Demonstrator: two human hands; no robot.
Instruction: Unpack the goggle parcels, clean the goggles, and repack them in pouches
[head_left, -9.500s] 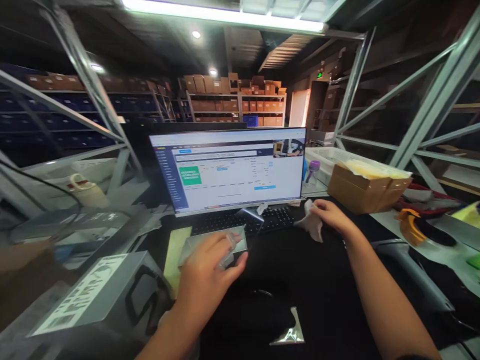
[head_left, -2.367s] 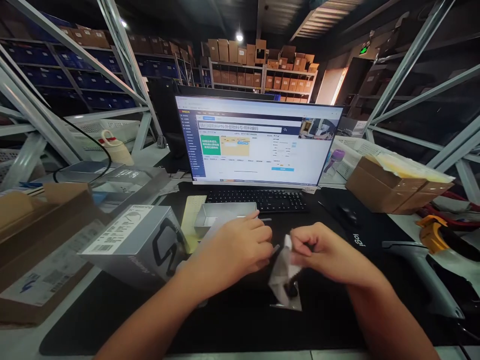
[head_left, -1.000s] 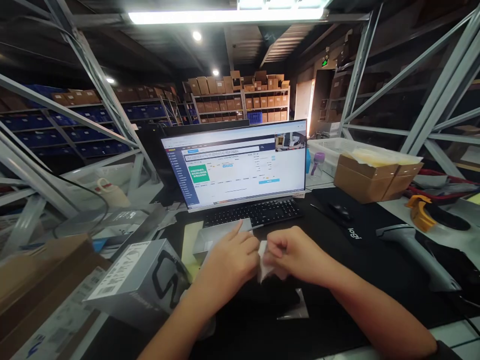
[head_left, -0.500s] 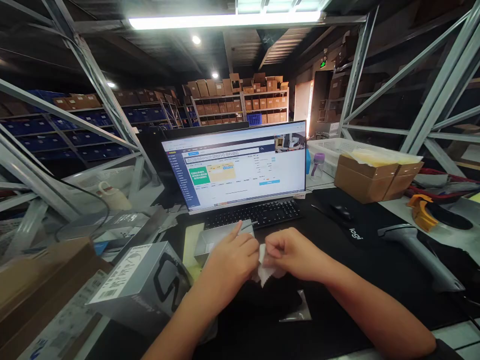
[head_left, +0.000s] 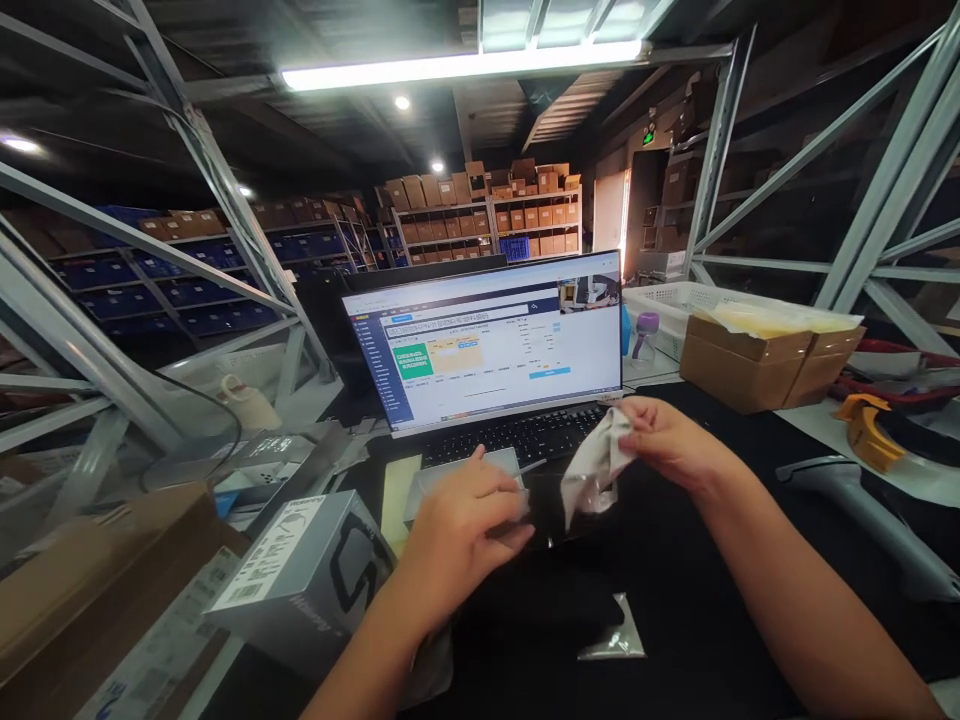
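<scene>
My right hand (head_left: 671,440) pinches a crumpled whitish plastic bag (head_left: 592,470) by its upper end, and the bag hangs over the black desk mat in front of the keyboard. To its left, my left hand (head_left: 472,530) has its fingers curled, with something small and translucent at the blurred fingertips. It partly hides an open grey box (head_left: 427,485) behind it. A flat clear plastic bag (head_left: 619,635) lies on the mat nearer to me. Left of my left forearm stands a grey printed carton (head_left: 307,590) with a white barcode label.
A monitor (head_left: 495,350) and a black keyboard (head_left: 540,432) stand ahead. On the right are a grey barcode scanner (head_left: 862,510), a yellow tape dispenser (head_left: 870,435) and brown cartons (head_left: 742,365). An open brown cardboard box (head_left: 112,580) stands at the left.
My hands were together at the whitish bag. My right hand has moved right and up with the bag, away from my left hand. The view has shifted slightly.
</scene>
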